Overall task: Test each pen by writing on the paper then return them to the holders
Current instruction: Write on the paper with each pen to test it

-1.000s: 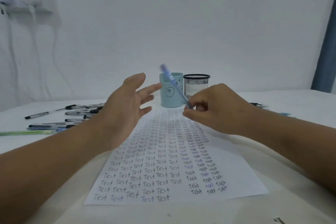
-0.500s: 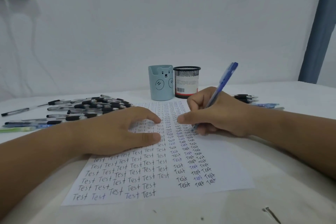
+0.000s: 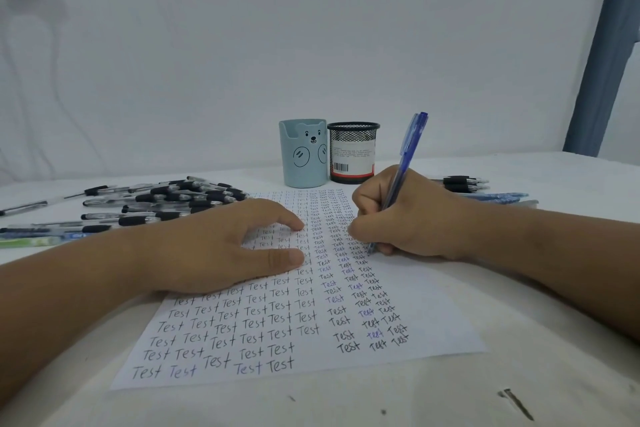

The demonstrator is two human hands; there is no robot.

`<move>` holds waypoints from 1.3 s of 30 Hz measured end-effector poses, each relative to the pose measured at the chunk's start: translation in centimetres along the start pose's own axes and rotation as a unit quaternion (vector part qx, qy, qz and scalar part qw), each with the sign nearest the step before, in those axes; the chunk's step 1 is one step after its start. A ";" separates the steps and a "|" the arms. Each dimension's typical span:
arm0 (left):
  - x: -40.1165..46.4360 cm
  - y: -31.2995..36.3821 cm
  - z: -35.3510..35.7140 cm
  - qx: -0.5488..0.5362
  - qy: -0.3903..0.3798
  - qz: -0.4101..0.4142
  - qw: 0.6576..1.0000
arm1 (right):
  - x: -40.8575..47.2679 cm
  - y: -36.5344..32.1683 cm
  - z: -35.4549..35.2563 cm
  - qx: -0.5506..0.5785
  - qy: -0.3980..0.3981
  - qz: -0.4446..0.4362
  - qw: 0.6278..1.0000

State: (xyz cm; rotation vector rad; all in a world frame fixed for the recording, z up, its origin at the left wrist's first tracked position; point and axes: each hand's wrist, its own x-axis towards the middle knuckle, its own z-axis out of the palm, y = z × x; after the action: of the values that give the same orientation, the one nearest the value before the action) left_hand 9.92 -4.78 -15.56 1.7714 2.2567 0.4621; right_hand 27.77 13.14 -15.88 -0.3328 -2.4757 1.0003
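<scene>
A white sheet of paper (image 3: 426, 329) covered in rows of the word "Test" lies on the table in front of me. My right hand (image 3: 412, 218) grips a blue pen (image 3: 408, 149), its tip down on the right part of the sheet. Flat on the sheet's left part rests my left hand (image 3: 221, 246), fingers spread. Behind the paper stand two holders side by side: a light blue bear-face cup (image 3: 303, 154) and a black mesh cup (image 3: 352, 152). No pens show above their rims.
A heap of black-grip pens (image 3: 162, 201) lies left of the paper, with a green pen (image 3: 31, 241) near the left edge. A few more black and blue pens (image 3: 485, 189) lie behind my right wrist. A blue curtain (image 3: 606, 55) hangs at the far right.
My left hand came down from the air and now rests flat on the paper. My right hand turned the pen upright into a writing grip and lowered its tip to the sheet.
</scene>
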 end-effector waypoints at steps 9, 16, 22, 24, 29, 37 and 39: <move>-0.1 0.0 0.0 0.002 -0.005 0.001 1.000 | 0.0 0.0 -0.1 0.004 -0.008 -0.005 1.000; -0.1 0.2 0.0 0.004 -0.006 0.002 1.000 | 0.1 0.0 0.0 0.004 -0.010 -0.005 1.000; -0.2 0.1 0.0 0.000 -0.009 0.002 1.000 | 0.2 0.2 -0.2 0.010 -0.025 0.002 1.000; -0.2 0.2 0.0 -0.001 -0.008 0.003 1.000 | 0.3 0.2 -0.2 0.009 -0.021 0.000 1.000; -0.2 0.2 0.0 0.005 -0.010 -0.001 1.000 | 0.2 0.2 -0.3 0.009 -0.027 0.000 1.000; -0.2 0.3 0.0 0.009 -0.011 -0.001 1.000 | 0.4 0.3 -0.3 0.020 -0.035 -0.005 0.999; -0.3 0.2 0.0 0.008 -0.012 -0.002 1.000 | 0.4 0.3 -0.3 0.021 -0.035 -0.006 0.999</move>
State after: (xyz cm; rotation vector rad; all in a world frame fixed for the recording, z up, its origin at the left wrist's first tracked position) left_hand 10.21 -5.02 -15.46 1.7695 2.2544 0.4193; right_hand 27.58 13.67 -15.82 -0.2738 -2.5124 1.0748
